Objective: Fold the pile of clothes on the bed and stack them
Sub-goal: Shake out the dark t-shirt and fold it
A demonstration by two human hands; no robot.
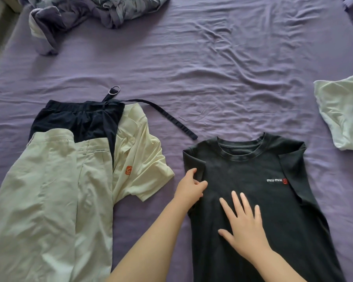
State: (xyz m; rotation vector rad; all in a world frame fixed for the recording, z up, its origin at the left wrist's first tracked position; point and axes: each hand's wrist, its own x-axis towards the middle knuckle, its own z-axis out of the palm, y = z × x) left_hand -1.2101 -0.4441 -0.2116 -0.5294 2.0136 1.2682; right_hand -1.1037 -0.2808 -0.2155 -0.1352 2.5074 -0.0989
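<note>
Right hand [245, 226] flat, fingers spread, pressing on chest of black t-shirt [253, 169]. Left hand [190, 186] pinches the shirt's sleeve at its edge, thumb and fingers curled on the fabric. Shirt lies face up near the bed's [212, 68] near edge, collar toward far edge, other sleeve already folded in. Left of it, a pile: cream polo shirt [143, 159] with orange logo, navy shorts [77, 119] with a loose belt strap [171, 119] and metal ring [114, 90], pale trousers [49, 200] on top, reaching the near-left corner. White garment [342, 110] at right edge. Crumpled purple bedding [86, 13] at far-left corner.
</note>
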